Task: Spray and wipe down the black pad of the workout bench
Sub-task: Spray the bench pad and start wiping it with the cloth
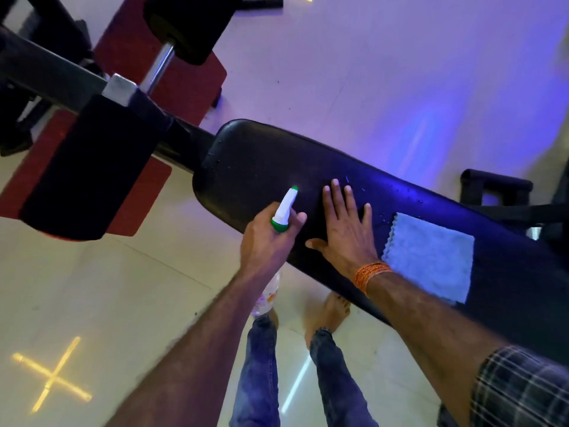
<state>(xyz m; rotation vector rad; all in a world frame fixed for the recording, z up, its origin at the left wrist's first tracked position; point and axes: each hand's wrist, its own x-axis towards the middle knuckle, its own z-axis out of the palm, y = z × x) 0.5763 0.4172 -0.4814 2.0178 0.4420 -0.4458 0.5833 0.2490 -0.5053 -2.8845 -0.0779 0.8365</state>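
The long black bench pad (264, 161) runs from the upper middle to the lower right, with small droplets on its surface. My left hand (268, 241) grips a spray bottle (284, 211) with a white and green nozzle, held at the pad's near edge and pointing across the pad. The bottle's clear body hangs below my hand. My right hand (345, 229) lies flat on the pad with fingers spread, just right of the bottle. A light blue cloth (431, 257) lies spread on the pad to the right of my right hand, untouched.
A black padded roller (89, 167) and the metal frame (46, 72) of the bench stand at the left over red floor mats (197, 75). Another black seat (492, 186) is at the right. My bare feet (329, 315) stand on pale tiles beside the bench.
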